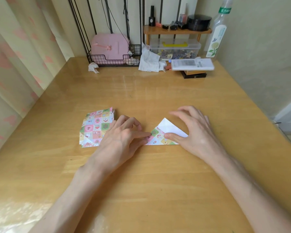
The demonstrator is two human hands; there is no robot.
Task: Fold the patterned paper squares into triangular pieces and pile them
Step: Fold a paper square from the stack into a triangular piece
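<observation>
Patterned paper square [158, 139], part-folded, between left hand [123, 137] and right hand [194, 132], both loose-fingered, pressing it flat.

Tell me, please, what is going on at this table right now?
A person is folding a patterned sheet on the wooden table. The left hand presses a fingertip on its left corner, while the right hand holds the sheet down with its thumb, the white underside showing. A stack of patterned papers lies to the left, partly under the left hand.
</observation>
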